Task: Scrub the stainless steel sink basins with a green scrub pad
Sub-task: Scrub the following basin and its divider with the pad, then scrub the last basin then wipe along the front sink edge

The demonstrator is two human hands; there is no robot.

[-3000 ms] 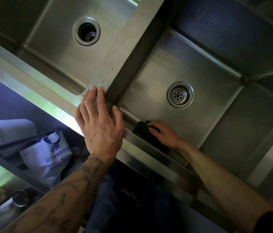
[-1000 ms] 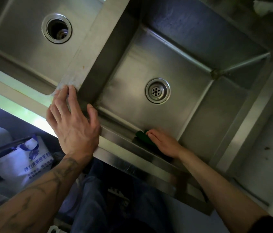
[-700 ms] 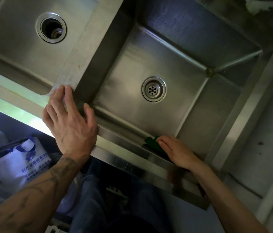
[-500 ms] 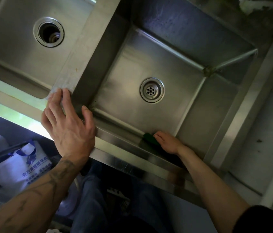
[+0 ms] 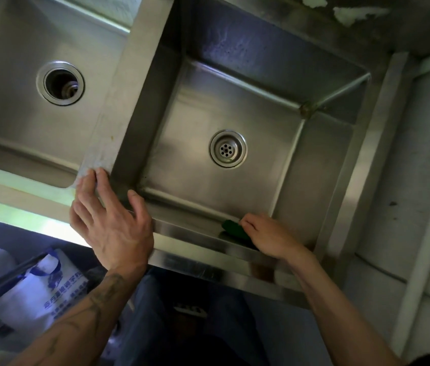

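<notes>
Two stainless steel basins lie side by side: the left basin (image 5: 10, 122) with an open drain hole (image 5: 60, 83) and the right basin (image 5: 195, 122) with a strainer drain (image 5: 227, 148). My right hand (image 5: 269, 237) holds a green scrub pad (image 5: 233, 228) against the near inner wall of the right basin, close to its right corner. Most of the pad is hidden under the fingers. My left hand (image 5: 110, 223) rests flat, fingers spread, on the front rim where the divider (image 5: 126, 96) between the basins meets it.
A white bag with blue print (image 5: 42, 291) and a dark bar sit below the sink's front edge at the left. A pale wall (image 5: 425, 180) with pipes runs along the right side of the sink. My legs show under the front rim.
My right hand has slid the green pad to the right along the near wall of the right basin, toward the corner. My left hand stays on the rim.
</notes>
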